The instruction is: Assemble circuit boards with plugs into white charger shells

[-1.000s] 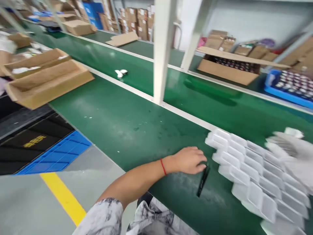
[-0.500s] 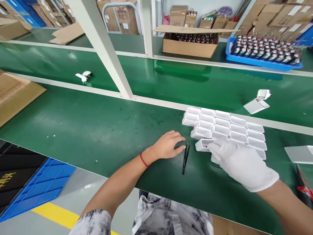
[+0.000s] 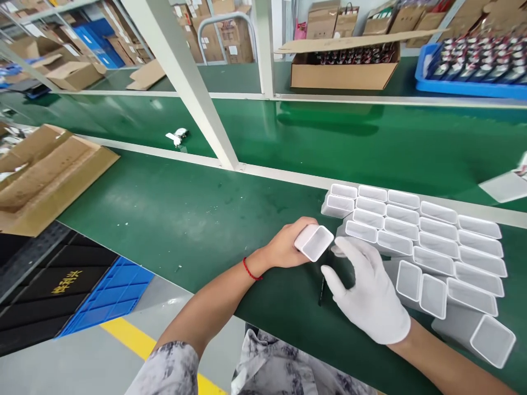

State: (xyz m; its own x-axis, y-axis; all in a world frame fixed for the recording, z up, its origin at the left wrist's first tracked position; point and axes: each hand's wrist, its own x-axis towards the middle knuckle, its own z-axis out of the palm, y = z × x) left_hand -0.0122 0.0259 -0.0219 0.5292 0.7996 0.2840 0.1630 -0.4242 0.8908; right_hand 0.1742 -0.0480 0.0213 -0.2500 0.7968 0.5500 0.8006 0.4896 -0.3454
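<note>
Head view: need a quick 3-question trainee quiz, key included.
1. Which hand wears the white glove?
2. True or false: the left hand is empty.
3. Pick one. Where does the blue tray stand?
A) On the floor
B) To the right of the open cardboard box
C) To the left of the open cardboard box

Key:
1. The right hand
2. False; it holds a white container
3. B

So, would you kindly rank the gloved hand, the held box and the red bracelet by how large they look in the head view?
1. Gloved hand
2. Held box
3. Red bracelet, a thin band, clearly smallest
</note>
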